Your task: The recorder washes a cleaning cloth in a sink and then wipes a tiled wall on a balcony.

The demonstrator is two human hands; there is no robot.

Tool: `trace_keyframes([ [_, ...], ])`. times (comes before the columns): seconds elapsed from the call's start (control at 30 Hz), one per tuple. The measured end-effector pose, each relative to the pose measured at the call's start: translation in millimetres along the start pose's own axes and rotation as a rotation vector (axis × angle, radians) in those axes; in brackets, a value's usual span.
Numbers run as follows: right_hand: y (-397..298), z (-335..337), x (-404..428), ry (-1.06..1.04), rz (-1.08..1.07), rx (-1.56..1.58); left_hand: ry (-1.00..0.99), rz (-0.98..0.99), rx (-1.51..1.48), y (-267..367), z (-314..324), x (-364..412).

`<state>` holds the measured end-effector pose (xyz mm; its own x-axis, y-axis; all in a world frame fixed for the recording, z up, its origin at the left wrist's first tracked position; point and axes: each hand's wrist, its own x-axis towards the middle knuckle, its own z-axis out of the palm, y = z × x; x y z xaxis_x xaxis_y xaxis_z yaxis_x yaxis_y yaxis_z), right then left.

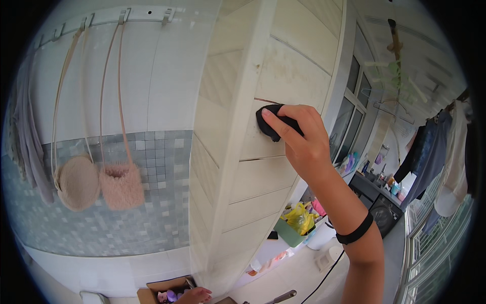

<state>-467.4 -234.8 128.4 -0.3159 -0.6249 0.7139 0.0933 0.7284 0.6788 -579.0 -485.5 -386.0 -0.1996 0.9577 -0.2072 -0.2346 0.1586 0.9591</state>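
My right hand point(303, 131) presses a bunched black cloth point(270, 127) flat against a cream-tiled pillar point(262, 182). The fingers are spread over the cloth, which lies just below a dark reddish grout line. Brownish stains point(292, 72) mark the tile above it. Low in the picture, my left hand point(195, 295) hangs in front of an open cardboard box point(167, 284), its fingers loosely curled and nothing visible in them. Only part of that hand shows.
A round beige bag point(79, 183) and a fluffy pink bag point(122, 186) hang from a hook rail point(106, 19) at left. Right of the pillar are a green bin point(290, 232), a white stool point(329, 260), a black cable point(322, 279), a washing machine point(383, 214) and hanging clothes point(429, 152).
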Motion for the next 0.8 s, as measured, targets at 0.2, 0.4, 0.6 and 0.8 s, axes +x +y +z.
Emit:
trace_keyframes([
  [0.2,41.2,1.0,45.0,0.196,0.1,-0.229,-0.048,-0.017,0.096,-2.7,-2.0,5.5],
  [0.4,13.2,9.0,17.4,0.123,0.149,-0.092,-0.034,-0.016,0.102,-10.4,-5.2,10.8],
  [0.6,8.2,7.0,-4.6,0.06,0.118,-0.116,-0.034,0.0,0.121,-11.8,-0.9,10.9],
  [0.8,33.5,0.3,36.8,0.173,0.182,-0.249,-0.01,-0.017,0.269,-5.1,0.3,0.0],
])
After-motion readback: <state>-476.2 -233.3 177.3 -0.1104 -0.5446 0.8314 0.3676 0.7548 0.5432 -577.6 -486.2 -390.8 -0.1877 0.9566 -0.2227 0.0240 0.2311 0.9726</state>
